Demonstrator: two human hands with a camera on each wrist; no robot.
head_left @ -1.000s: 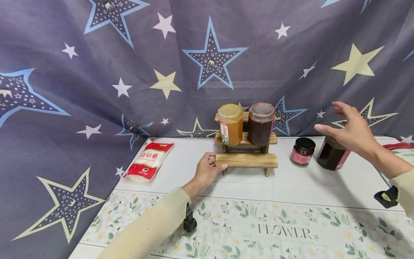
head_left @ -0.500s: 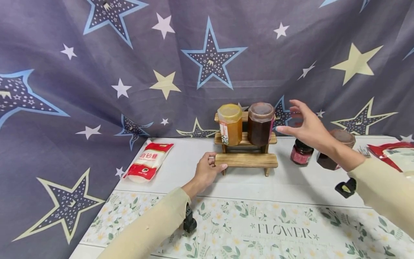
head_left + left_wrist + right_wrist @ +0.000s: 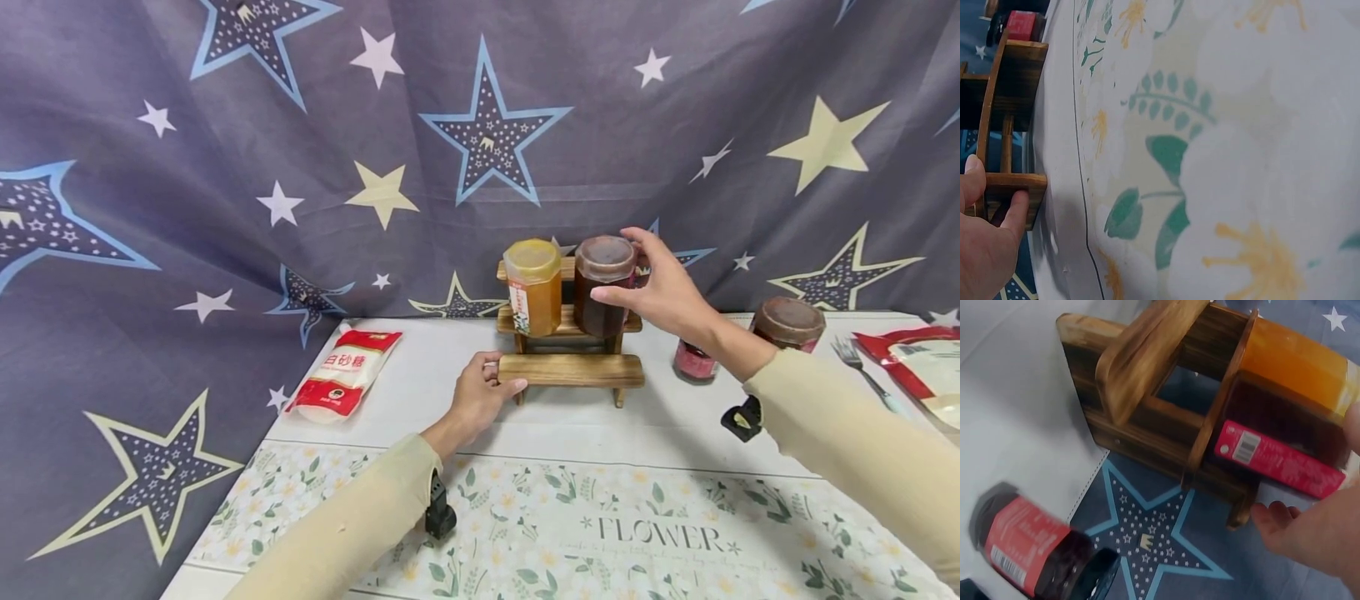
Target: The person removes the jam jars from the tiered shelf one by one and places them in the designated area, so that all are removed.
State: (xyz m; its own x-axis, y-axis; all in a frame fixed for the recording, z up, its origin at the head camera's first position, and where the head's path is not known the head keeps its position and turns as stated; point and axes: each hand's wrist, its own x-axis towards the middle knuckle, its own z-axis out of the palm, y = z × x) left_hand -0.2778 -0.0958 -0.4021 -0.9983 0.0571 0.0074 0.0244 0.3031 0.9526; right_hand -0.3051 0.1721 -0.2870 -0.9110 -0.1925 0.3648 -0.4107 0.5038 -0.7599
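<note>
A small tiered wooden stand [image 3: 570,371] stands near the back of the table. My left hand [image 3: 480,395] grips the left end of its lowest step, thumb on the front; the left wrist view also shows fingers on the wood [image 3: 1015,181]. On the middle step sit an amber jar [image 3: 545,300] on the left and a dark jar with a pink label [image 3: 600,307] on the right. My right hand [image 3: 667,287] is spread around the dark jar's right side, thumb across its front. In the right wrist view, a gap shows between the fingertips [image 3: 1269,519] and that jar.
Right of the stand are a small pink-labelled jar [image 3: 693,364], partly behind my right hand, and another dark jar [image 3: 787,323]. Farther right lie a fork [image 3: 862,367] and a red-and-white packet [image 3: 926,358]. A sugar bag [image 3: 345,373] lies left. A star-patterned curtain [image 3: 420,100] hangs behind.
My right hand has moved left from above the jars on the right to the dark jar on the stand. My left hand stays on the lowest step.
</note>
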